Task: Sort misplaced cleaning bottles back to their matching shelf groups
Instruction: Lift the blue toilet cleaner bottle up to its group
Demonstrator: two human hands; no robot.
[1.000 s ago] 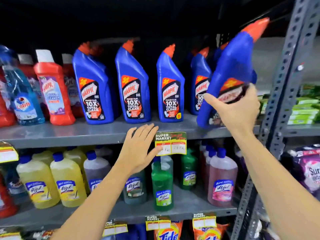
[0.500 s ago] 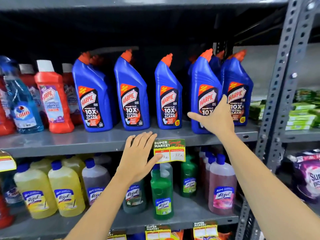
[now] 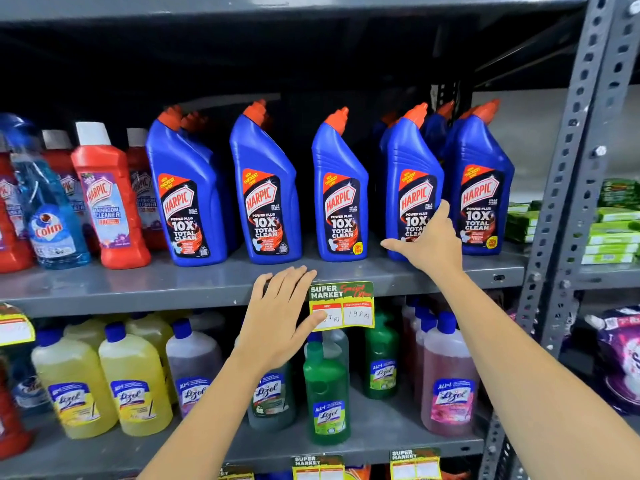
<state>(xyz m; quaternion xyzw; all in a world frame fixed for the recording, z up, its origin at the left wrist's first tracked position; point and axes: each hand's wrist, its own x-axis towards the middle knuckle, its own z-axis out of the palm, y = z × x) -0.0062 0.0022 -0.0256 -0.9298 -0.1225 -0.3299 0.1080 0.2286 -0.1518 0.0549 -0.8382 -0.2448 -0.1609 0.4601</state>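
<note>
Five blue Harpic bottles with orange caps stand in a row at the front of the grey middle shelf, with more behind them. My right hand lies spread against the lower front of the fourth blue bottle, thumb pointing left and fingers up beside the fifth blue bottle. It grips nothing. My left hand rests flat on the shelf's front edge, with its thumb on the yellow price tag. To the left stand red Harpic bathroom cleaner bottles and a blue Colin spray bottle.
On the lower shelf are Lizol bottles: yellow, a green one and pink. A perforated metal upright bounds the bay on the right, with green packs beyond it. Another shelf board runs overhead.
A second ago my right hand held a tilted blue Harpic bottle at the right end. That bottle now stands upright in the row and the hand has opened. The left hand stayed put.
</note>
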